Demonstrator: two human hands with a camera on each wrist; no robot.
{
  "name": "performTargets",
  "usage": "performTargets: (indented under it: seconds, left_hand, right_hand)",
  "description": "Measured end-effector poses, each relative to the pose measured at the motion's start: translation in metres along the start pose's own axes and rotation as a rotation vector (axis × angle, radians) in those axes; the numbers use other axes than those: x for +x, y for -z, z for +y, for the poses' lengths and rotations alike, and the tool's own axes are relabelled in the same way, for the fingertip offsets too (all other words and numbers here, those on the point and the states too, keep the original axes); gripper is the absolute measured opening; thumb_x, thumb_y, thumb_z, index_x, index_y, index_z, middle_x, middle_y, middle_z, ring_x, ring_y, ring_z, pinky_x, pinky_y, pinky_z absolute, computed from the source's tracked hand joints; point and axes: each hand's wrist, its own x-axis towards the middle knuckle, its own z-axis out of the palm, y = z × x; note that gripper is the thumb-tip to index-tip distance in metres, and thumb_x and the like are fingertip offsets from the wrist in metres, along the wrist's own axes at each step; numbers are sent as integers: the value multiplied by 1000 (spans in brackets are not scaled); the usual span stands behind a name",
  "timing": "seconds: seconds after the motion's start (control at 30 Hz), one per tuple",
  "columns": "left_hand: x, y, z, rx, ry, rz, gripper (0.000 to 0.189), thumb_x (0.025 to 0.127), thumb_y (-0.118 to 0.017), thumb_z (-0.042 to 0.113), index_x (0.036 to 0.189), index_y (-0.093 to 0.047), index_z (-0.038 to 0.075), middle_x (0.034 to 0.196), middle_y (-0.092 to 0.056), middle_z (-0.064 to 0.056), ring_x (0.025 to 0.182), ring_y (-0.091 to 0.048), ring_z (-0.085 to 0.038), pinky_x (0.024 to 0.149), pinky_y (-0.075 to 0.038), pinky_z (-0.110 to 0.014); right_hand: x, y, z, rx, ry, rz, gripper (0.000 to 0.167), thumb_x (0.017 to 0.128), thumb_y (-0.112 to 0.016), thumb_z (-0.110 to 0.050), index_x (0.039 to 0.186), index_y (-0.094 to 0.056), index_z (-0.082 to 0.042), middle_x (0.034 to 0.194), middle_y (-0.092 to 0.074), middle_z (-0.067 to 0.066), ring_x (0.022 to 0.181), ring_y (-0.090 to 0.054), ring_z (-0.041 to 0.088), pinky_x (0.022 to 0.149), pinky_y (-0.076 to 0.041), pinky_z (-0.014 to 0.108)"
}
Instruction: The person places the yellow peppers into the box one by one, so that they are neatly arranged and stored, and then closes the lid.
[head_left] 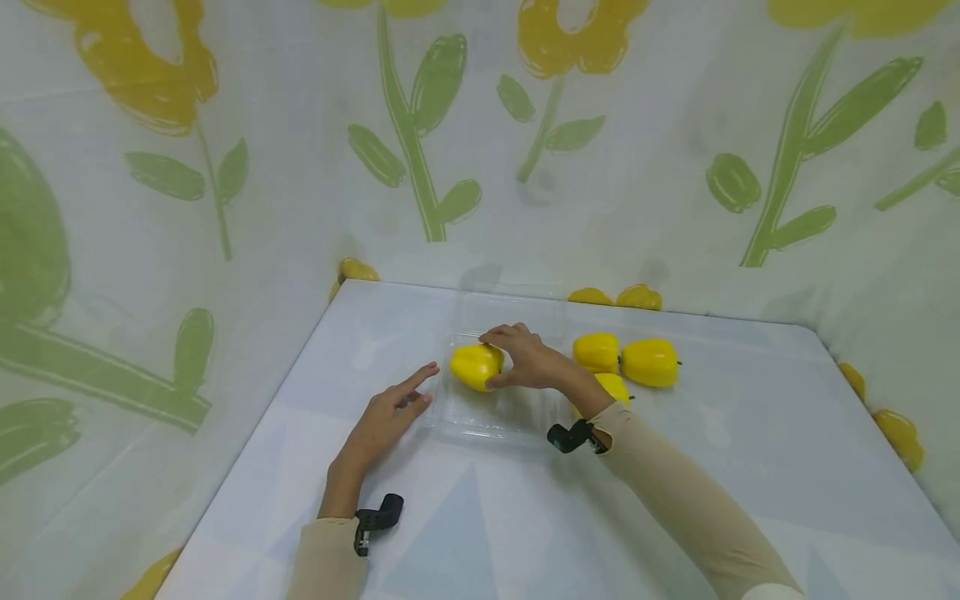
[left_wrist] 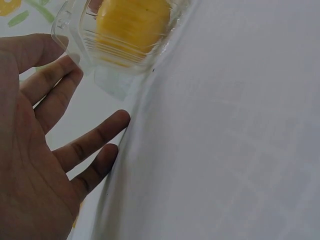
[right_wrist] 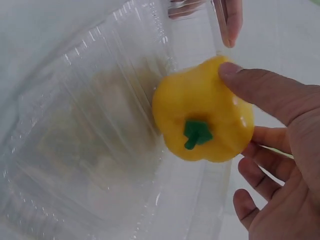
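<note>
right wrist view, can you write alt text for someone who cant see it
A person's right hand holds a glossy yellow, lobed bell pepper, its green stem facing the camera. A clear, ridged plastic container spreads across the left of the picture, and part of the person's left hand shows at the top edge.

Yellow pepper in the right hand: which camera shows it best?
The right wrist view: the yellow pepper looms large, its green stem in plain sight. The head view shows it small, partly covered by the right hand; the left wrist view shows it through the clear container, cut off at the top, stem unseen.
</note>
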Motion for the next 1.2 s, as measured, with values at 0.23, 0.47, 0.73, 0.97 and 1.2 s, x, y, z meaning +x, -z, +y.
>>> performTargets:
  seconds: [0.23, 0.47, 0.73, 0.97, 1.2]
  left_hand:
    - [1, 1, -1, -10, -12, -5, 51, 102, -57, 38, 151, -45, 37, 138, -60, 2, 114, -57, -25, 102, -40, -56]
    - [1, 1, -3, -18, -29, -3, 50, 102, -57, 39, 151, -45, 39, 137, -61, 4, 112, -57, -25, 100, -41, -56]
    - [0, 0, 0, -13, -19, -8, 51, 102, -57, 39, 151, -44, 38, 135, -62, 2, 110, -58, -26, 98, -42, -56]
    - [1, 0, -1, -7, -25, -14, 51, 103, -56, 40, 152, -42, 40, 137, -60, 2, 108, -58, -25, 95, -44, -55]
    - [0, -1, 0, -3, -18, -18, 51, 103, -55, 40, 152, -42, 40, 145, -55, 4, 110, -58, -27, 97, -43, -57]
  right_hand:
    - [-10, 14, -1, 6, 3, 14, 75, 86, -80, -38, 149, -49, -12, 152, -41, 8, 133, -34, 29, 106, -36, 53]
    - [-33, 28, 3, -13, 86, 96, 67, 86, -79, -37, 143, -55, -12, 145, -51, 6, 130, -37, 28, 106, -29, 54]
    - [-69, 34, 16, -42, 39, 172, 64, 86, -78, -43, 141, -58, -17, 144, -53, 2, 130, -37, 25, 105, -32, 53]
    - [-96, 36, 29, -59, 34, 247, 62, 86, -79, -38, 140, -59, -15, 143, -56, 4, 128, -40, 27, 99, -31, 52]
    - [-117, 34, 43, -51, 41, 300, 62, 84, -81, -36, 138, -60, -14, 141, -57, 6, 124, -42, 27, 95, -33, 50]
